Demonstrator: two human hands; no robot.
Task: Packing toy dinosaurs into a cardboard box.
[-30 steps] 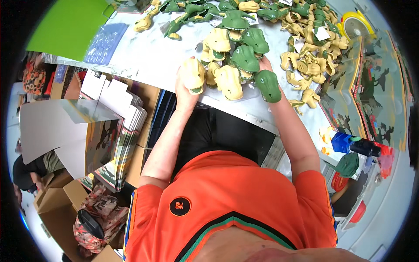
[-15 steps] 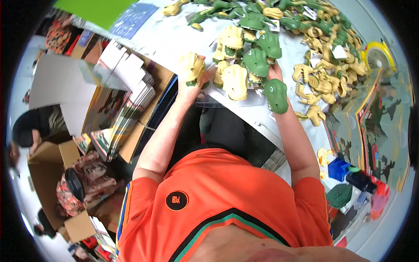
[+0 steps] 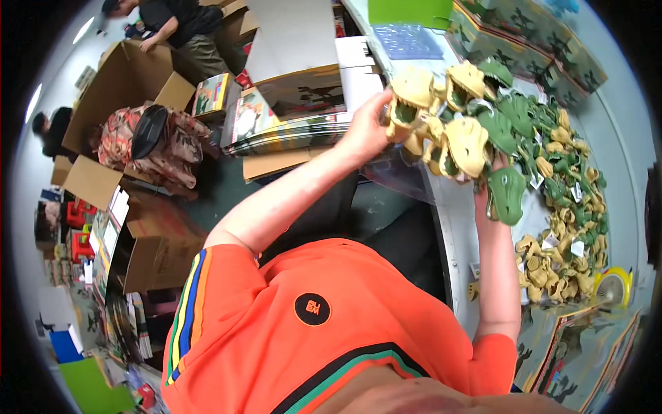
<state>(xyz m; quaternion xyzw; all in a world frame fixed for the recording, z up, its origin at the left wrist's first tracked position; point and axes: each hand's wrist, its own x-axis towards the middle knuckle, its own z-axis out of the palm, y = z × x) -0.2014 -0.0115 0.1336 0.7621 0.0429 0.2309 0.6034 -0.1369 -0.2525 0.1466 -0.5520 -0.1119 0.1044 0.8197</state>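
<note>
A cluster of toy dinosaur heads is raised between my two hands above the table edge. My left hand (image 3: 369, 131) closes round the cream dinosaur heads (image 3: 467, 146) at the left of the cluster. My right hand (image 3: 499, 164) grips from beneath on the right, its fingers largely hidden by the green dinosaur heads (image 3: 498, 130). One green dinosaur head (image 3: 507, 196) hangs over my right wrist. Beneath the cluster shows a clear plastic sheet or tray (image 3: 407, 176), partly hidden.
More green and cream dinosaur toys (image 3: 562, 207) are heaped on the white table, beside a yellow fan (image 3: 612, 288). Blue plastic wrap (image 3: 407, 43) lies at its far end. Stacked printed boxes (image 3: 286, 131) stand left. Beyond, a person (image 3: 186, 24) touches an open carton (image 3: 114, 83).
The view has swung left, bringing cartons and people further into sight. My hands still hold the cluster, now further right in the picture and away from the heap's near end.
</note>
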